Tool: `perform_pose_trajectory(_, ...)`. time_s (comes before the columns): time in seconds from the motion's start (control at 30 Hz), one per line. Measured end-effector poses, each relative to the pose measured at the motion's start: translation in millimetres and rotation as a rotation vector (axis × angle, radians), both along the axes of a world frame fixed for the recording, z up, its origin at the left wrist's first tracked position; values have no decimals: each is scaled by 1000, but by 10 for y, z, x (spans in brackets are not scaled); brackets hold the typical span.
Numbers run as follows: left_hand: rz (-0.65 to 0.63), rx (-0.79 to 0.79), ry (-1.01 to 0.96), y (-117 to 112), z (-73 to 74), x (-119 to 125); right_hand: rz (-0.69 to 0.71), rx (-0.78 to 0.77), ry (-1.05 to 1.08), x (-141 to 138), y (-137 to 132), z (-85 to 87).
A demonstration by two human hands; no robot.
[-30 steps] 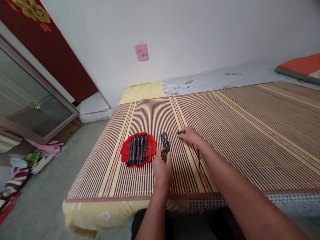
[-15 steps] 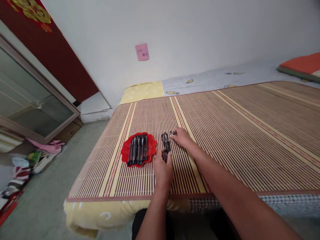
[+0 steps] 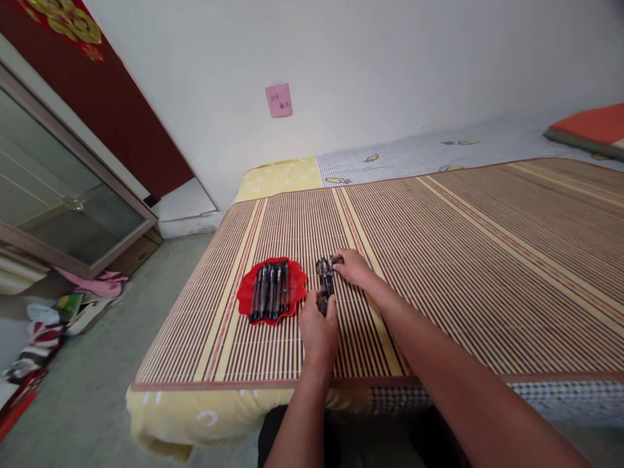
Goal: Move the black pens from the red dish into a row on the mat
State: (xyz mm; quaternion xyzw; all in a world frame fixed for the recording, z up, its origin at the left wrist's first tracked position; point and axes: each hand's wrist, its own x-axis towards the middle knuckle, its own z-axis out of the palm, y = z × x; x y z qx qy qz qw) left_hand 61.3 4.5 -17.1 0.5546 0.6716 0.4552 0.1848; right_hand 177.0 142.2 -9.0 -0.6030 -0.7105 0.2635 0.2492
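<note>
Several black pens [image 3: 324,273] lie side by side on the striped mat, pointing away from me. My left hand [image 3: 319,322] is closed around their near ends, with thumb and fingers on either side. At their far ends, on the right, my right hand [image 3: 353,266] pinches the dark end of a pen [image 3: 335,259]; its fingers hide part of it. To the left of my hands sits a red scalloped plate [image 3: 298,281]. A row of black pens [image 3: 270,292] rests on that plate, close together.
The striped mat [image 3: 439,279] covers a bed with a yellow cloth [image 3: 229,413] at its front edge. Behind it a pink note [image 3: 279,101] is on the white wall. A folded orange item [image 3: 589,127] lies far right. A glass-paned door [image 3: 73,188] stands left.
My right hand has moved slightly left, bringing the pen end in its fingers closer to the other pens. My left hand keeps its hold, and the plate of pens is unchanged.
</note>
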Motion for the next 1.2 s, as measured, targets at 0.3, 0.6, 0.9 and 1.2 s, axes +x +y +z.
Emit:
perform_pose_trajectory(0.3, -3, -4, -4, -20, 31, 5, -33, 13, 7, -6, -7, 14)
perform_pose_trajectory(0.6, 3, 4, -4, -10, 6, -1, -14, 12, 5, -33, -21, 10)
perform_pose_trajectory(0.9, -2, -1, -8, -22, 28, 11, -1, -10, -12, -28, -7, 42)
perform_pose_trajectory(1.2, -10, 1, 8, -8, -1, 4, 29, -22, -28, -50, 6, -4)
